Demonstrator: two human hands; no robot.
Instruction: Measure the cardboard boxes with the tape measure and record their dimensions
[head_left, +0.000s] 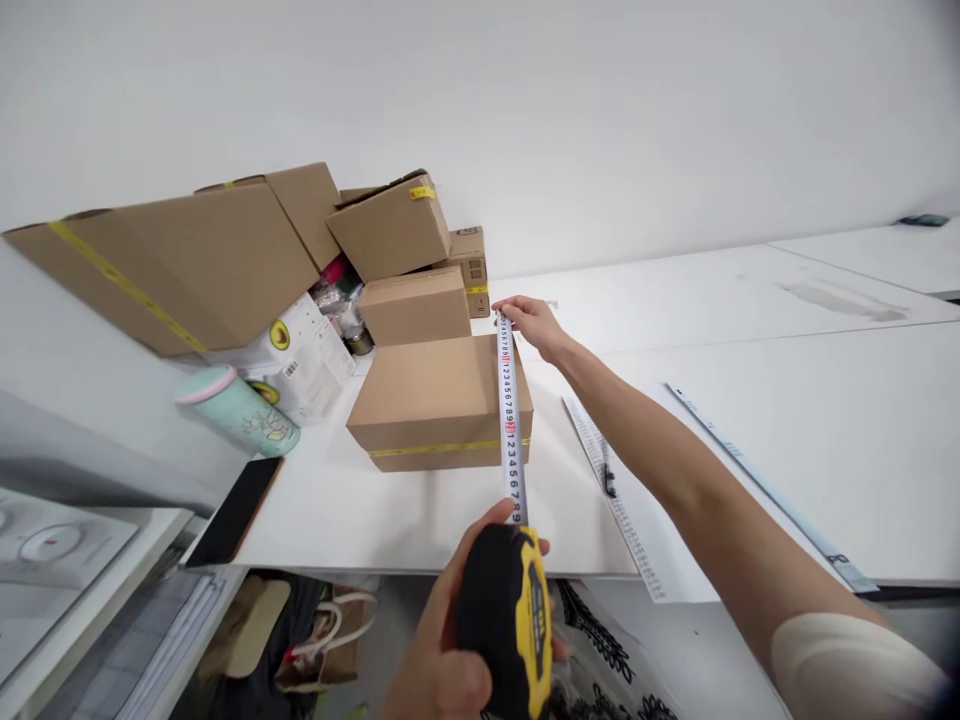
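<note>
In my left hand (442, 650) is the black and yellow case of a tape measure (499, 620), held in front of the table edge. Its white blade (510, 410) runs out over the right part of a closed cardboard box (427, 390) with yellow tape along its near side. At the box's far edge, my right hand (529, 325) pinches the blade's end between its fingers. The hook at that end is hidden by the fingertips.
More cardboard boxes (412, 310) stand behind and to the left. A mint tumbler (244, 410) lies tilted beside a white avocado-print box (304, 360), near a dark phone-like slab (236, 510). On the right are printed sheets (645, 510) and a pale blue strip (765, 480).
</note>
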